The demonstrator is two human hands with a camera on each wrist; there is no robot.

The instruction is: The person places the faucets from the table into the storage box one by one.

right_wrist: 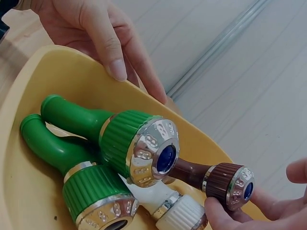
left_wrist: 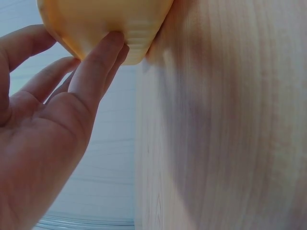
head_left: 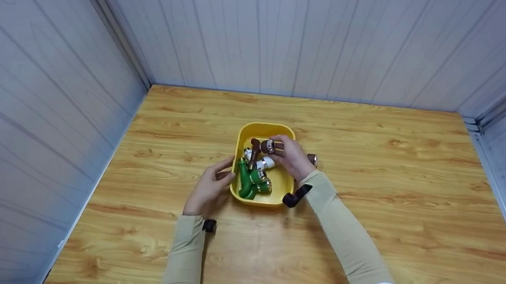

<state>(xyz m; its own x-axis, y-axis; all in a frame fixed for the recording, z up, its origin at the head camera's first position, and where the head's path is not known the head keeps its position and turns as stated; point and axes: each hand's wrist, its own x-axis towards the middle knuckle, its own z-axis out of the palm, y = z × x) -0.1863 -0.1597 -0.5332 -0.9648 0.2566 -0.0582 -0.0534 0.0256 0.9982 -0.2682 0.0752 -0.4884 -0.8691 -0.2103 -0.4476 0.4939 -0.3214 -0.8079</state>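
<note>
Sleeves nearest the head camera, both beige, running forward over the wooden table [head_left: 367,136] to a yellow tub [head_left: 266,129].

Left hand [head_left: 208,187] lay against the tub's left wall; fingers [left_wrist: 98,62] straight and relaxed, tips pressed flat on the outer wall, gripping nothing. It served as a brace.

Right hand [head_left: 292,157] was over the tub's far right side. Thumb and fingertips [right_wrist: 225,218] pinched a brown torch [right_wrist: 225,181] at its ribbed head, chrome bezel and blue lens facing the wrist camera. Torch was raised clear of the pile in the head view, its handle slanting down and away from the fingers toward the others.

Just beside those fingertips, inside the tub: two green torches [right_wrist: 115,143], side by side and touching, heads toward the right hand; a white torch [right_wrist: 180,213] under them, partly hidden. One more brown torch [head_left: 312,159] showed on the table behind the right hand, outside the tub.

Judgement on handling: the pinch sat on the ribbed ring, which should give good purchase; the chrome would be slippery. Brown handle looked close to the green heads, so a straight upward lift would likely avoid dragging them. Keeping the left fingertips firm should stop the light tub from sliding.
</note>
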